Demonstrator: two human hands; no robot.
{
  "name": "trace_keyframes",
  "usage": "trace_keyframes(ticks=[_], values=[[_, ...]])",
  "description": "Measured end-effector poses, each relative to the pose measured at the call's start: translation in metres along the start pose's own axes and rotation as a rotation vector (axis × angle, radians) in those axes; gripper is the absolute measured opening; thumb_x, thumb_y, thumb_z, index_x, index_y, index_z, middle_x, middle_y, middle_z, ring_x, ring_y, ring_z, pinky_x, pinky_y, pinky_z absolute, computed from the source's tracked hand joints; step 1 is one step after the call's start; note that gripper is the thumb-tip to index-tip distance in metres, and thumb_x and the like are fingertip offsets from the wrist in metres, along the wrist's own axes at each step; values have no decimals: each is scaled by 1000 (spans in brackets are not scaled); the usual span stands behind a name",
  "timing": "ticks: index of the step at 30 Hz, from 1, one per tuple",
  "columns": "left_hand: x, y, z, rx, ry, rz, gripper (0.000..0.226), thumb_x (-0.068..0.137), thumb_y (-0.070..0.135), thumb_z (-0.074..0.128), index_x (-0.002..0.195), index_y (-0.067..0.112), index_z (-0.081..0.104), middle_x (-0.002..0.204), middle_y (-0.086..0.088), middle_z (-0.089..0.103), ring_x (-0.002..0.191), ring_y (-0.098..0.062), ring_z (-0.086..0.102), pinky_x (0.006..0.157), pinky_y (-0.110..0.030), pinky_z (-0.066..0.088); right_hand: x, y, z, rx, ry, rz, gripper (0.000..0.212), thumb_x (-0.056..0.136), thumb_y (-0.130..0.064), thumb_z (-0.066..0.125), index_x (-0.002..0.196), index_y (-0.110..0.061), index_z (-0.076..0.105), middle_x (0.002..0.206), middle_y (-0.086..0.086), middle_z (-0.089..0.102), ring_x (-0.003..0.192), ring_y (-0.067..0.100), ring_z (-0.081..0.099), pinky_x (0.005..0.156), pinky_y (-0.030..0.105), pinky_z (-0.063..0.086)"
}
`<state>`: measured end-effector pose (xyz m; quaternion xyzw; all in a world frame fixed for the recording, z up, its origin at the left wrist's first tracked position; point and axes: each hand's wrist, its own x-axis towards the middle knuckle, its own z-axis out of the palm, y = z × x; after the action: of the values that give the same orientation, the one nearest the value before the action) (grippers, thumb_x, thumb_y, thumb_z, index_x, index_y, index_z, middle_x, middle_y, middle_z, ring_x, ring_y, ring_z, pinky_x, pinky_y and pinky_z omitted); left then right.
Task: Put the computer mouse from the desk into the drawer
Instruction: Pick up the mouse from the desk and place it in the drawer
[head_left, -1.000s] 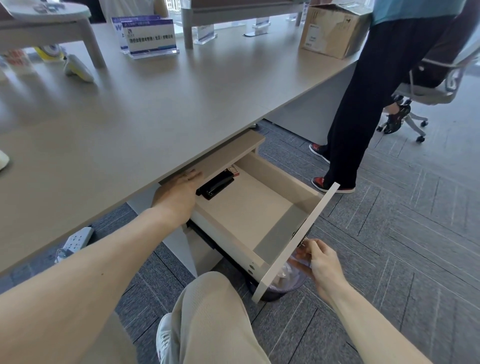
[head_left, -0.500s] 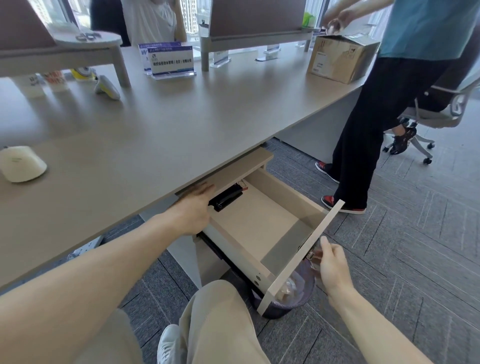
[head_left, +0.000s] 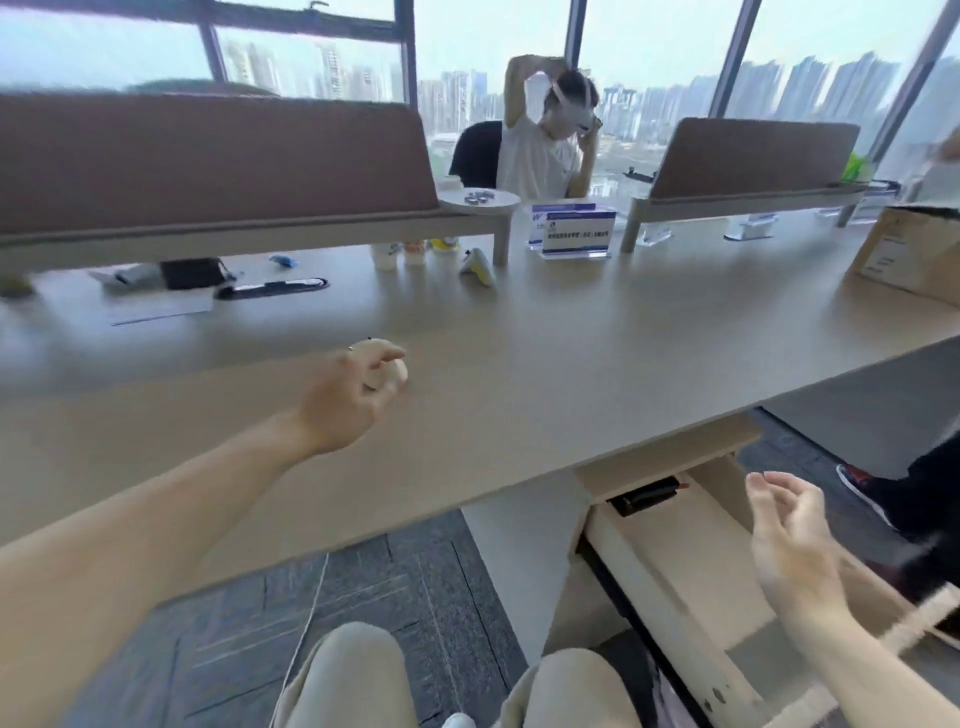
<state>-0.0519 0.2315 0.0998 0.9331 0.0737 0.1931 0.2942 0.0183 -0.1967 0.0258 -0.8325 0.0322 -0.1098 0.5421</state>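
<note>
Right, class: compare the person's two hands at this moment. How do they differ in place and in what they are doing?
The left hand reaches over the desk, fingers curling around the white mouse; the right hand hangs lower, over the open drawer. The left hand meets the mouse; the right hand is open and holds nothing. Both are bare.

The left hand (head_left: 345, 400) has left the drawer's (head_left: 670, 551) edge and reached out over the tabletop (head_left: 571, 353), its fingers now curling around the mouse (head_left: 387, 366). The right hand (head_left: 789, 540) has let go of the drawer front and hangs open above the drawer.
</note>
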Motion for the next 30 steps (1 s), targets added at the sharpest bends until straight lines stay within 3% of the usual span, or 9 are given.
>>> trace_keyframes(ticks=[4,6,9,12,15,18,23,30], values=[[-20,-83,-46,213,-7,-327,52,92,45,63,139,23,56,145,-7,59,132,-27,56,105,-36,42,3,-40,74,-31,-119,-130,55,94,-58,48,134,-21,45,134,2,54,128,26,50,105,45,41],[-25,-108,-55,257,-73,-431,67,89,58,60,147,25,47,155,-7,47,141,-28,45,114,-38,35,3,-67,113,-37,-184,-216,53,95,-53,50,137,-21,45,133,-2,50,130,22,46,104,40,38],[-27,-119,-44,393,-177,-464,85,84,75,47,156,32,32,166,-2,28,152,-26,28,121,-41,21,-2,-107,179,-78,-287,-325,49,98,-46,51,139,-21,43,138,-2,48,129,17,44,96,27,25],[-28,-124,-25,454,-187,-469,91,77,88,23,157,45,19,170,7,12,157,-21,8,124,-53,3,-12,-133,248,-138,-463,-417,55,94,-45,59,142,-22,43,139,2,47,120,18,49,91,22,28],[-28,-131,-16,495,-148,-471,96,71,89,11,157,48,12,171,10,8,158,-18,4,123,-56,-2,-21,-150,308,-230,-626,-474,67,87,-48,67,144,-25,42,143,4,43,132,22,44,104,28,35],[-27,-129,-14,524,-122,-460,96,70,90,8,157,49,12,170,11,8,158,-17,3,122,-57,-2,-23,-164,345,-243,-627,-516,73,81,-50,69,144,-27,42,143,4,42,133,26,41,111,36,36],[-24,-133,-12,528,-91,-464,93,72,90,10,156,49,13,170,11,10,158,-17,3,122,-58,-3,-6,-175,382,-309,-517,-560,59,83,-41,67,136,-28,44,142,4,40,128,29,44,97,37,43],[-25,-131,-16,536,-113,-459,91,75,89,11,157,48,11,170,12,7,158,-15,1,123,-57,-2,-4,-171,393,-361,-511,-653,52,93,-34,52,144,-29,44,147,3,40,131,29,45,97,38,48]])
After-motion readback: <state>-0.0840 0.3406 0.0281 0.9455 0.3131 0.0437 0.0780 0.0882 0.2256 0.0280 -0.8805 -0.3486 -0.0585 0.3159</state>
